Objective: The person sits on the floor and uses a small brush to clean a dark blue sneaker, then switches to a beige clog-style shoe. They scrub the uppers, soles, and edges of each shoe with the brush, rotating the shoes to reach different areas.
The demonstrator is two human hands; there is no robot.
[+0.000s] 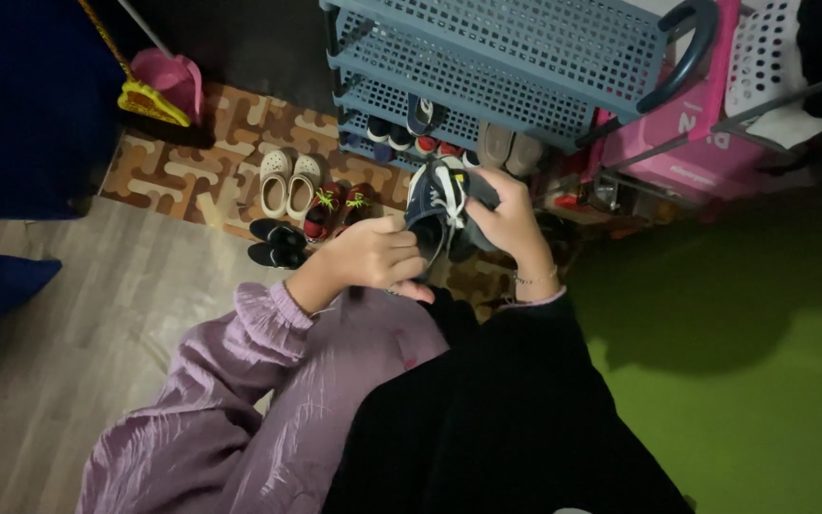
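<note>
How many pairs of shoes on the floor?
3. A cream pair on the patterned mat, a red pair to its right, a black pair at the mat's near edge. More may be hidden behind the hands.

Single head view, steeply downward, close over hands, floor beyond

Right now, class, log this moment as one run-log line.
left hand: grips dark sneaker | right hand: holds same sneaker | floor: cream clogs, red shoes, black shoes | behind: blue shoe rack
</note>
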